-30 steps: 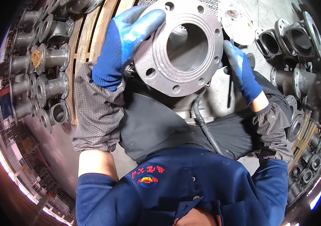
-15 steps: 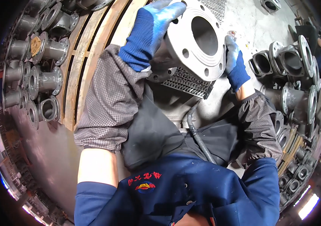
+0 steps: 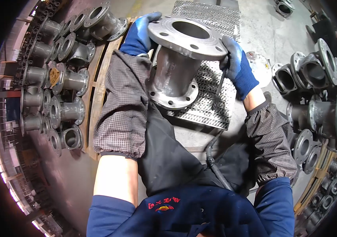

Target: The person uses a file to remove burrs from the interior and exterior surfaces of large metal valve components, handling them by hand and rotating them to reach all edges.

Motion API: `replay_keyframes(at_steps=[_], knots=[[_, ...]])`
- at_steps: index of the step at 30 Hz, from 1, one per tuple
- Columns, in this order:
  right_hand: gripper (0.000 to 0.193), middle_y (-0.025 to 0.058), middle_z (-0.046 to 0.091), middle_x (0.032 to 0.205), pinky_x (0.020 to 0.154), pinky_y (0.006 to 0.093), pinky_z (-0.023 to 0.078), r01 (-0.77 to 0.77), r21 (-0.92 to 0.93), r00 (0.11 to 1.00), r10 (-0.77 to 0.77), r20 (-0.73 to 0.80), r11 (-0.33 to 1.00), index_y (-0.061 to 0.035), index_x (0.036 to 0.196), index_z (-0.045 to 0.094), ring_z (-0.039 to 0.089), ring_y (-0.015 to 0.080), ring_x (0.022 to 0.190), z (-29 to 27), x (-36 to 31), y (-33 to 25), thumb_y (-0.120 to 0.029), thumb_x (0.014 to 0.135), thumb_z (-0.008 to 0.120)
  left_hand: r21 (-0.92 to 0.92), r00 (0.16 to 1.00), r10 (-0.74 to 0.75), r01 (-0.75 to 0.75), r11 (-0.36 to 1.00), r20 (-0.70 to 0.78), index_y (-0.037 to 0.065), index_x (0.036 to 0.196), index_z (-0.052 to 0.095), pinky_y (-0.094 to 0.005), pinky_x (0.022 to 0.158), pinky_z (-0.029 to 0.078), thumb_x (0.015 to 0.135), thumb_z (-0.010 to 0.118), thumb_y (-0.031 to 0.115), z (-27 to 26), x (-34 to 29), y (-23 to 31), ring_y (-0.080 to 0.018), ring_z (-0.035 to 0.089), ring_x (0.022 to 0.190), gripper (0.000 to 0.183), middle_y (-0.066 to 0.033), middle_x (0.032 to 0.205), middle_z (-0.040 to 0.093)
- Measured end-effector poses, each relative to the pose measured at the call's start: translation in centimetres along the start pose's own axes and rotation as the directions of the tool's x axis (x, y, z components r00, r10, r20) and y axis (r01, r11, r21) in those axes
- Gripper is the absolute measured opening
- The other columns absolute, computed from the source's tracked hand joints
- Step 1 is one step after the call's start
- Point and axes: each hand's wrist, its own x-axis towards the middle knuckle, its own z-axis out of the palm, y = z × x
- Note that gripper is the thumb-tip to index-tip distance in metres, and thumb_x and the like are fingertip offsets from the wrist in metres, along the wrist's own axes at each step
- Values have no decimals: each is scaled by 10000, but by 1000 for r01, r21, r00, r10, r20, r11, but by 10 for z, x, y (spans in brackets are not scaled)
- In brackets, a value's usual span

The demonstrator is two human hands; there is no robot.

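A grey metal flanged pipe fitting (image 3: 176,73) stands tilted in front of me, its wide round flange uppermost and a smaller flange at its foot. My left hand (image 3: 139,36), in a blue glove, grips the left rim of the upper flange. On the opposite rim my right hand (image 3: 237,65), gloved alike, is closed with its fingertips at the edge. A thin dark strip hangs below the right fingers; what it is I cannot make out. Under the fitting lies a metal grating (image 3: 212,98), and whether the lower flange rests fully on it is hard to see.
More flanged fittings (image 3: 71,79) stand in rows on a wooden pallet (image 3: 97,89) to the left. Others (image 3: 322,108) are grouped at the right, by another pallet (image 3: 312,179). A ribbed hose (image 3: 218,173) runs between my legs toward the grating.
The fitting has tipped more upright, so its body and lower flange now show. Both hands stay on its upper flange. The view has shifted, showing more of the grating and left-hand rows.
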Motion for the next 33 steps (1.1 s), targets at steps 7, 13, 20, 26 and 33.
replay_keyframes(at_steps=[7, 13, 20, 26, 33], knots=[[189, -24, 508, 682, 456, 176, 391, 42, 128, 934, -85, 347, 991, -25, 1000, 581, 463, 50, 519, 51, 22, -7, -187, 917, 530, 621, 969, 246, -216, 754, 39, -2, 1144, 559, -337, 843, 543, 925, 479, 261, -113, -2, -7, -210, 649, 921, 351, -111, 1107, 631], [180, 49, 601, 786, 556, 234, 473, 583, -601, 808, -310, 502, 547, -55, 1051, 606, 570, 86, 666, 56, 11, -7, -129, 916, 513, 742, 909, 266, -417, 525, 322, -43, 1237, 492, -312, 918, 491, 942, 475, 122, -154, -15, -24, -179, 587, 1042, 338, -119, 1191, 589], [387, 10, 572, 752, 525, 199, 426, 139, -304, 980, -87, 179, 943, 21, 1132, 568, 506, 58, 584, 38, -15, -3, -260, 867, 572, 6, 981, -9, 8, 1000, 194, -11, 1212, 543, -307, 922, 479, 934, 514, 243, -92, -28, -17, -187, 605, 1023, 377, -111, 1139, 622], [334, -51, 535, 668, 459, 168, 322, 159, -412, 987, -156, 42, 897, -56, 1083, 577, 414, 14, 498, 30, -39, -6, -341, 920, 517, 663, 720, 414, -685, 301, 556, -11, 1103, 620, -235, 745, 523, 951, 509, 257, -67, -23, -19, -130, 645, 831, 327, -77, 933, 669], [441, 80, 617, 1037, 761, 230, 461, 275, -492, 903, -398, -165, 826, 34, 1271, 506, 563, 115, 862, -37, -68, 20, -269, 951, 502, 499, 847, 388, -529, 687, 363, -15, 909, 633, -212, 569, 376, 859, 617, 406, -1, -66, -37, -70, 477, 623, 425, -2, 703, 548]])
